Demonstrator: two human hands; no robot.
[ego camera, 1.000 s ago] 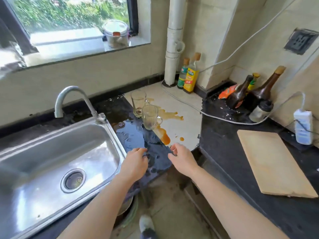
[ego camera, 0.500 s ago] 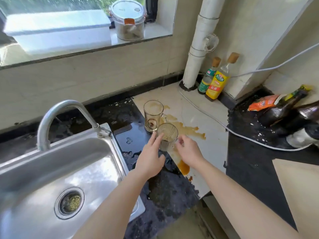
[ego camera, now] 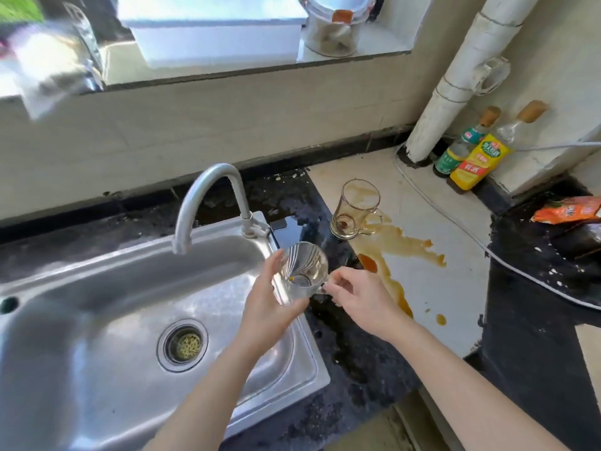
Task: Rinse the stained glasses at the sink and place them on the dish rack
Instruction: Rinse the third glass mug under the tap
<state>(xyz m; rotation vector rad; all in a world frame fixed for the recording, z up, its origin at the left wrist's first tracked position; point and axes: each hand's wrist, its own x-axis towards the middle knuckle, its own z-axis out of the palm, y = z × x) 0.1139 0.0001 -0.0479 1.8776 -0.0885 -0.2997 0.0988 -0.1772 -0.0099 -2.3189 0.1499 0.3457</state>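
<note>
Head view. Left hand (ego camera: pixel 266 307) cups glass (ego camera: pixel 304 271), fingers curled round its wall. Right hand (ego camera: pixel 361 301) pinches its handle. Glass held tilted over right edge of sink (ego camera: pixel 107 278), short of tap (ego camera: pixel 218 168); no running water seen. Second glass (ego camera: pixel 356 209), brown-stained, stands right of sink on surface (ego camera: pixel 422 203), beside spill (ego camera: pixel 400 245). Judged: rinsing not begun, both glasses left to do, dish rack out of view.

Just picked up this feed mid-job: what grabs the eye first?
A clear glass held by both hands over the right rim of the sink: the left hand cups its body, the right hand pinches its handle. Behind it, a stained glass stands upright on the counter beside a brown spill.
</note>
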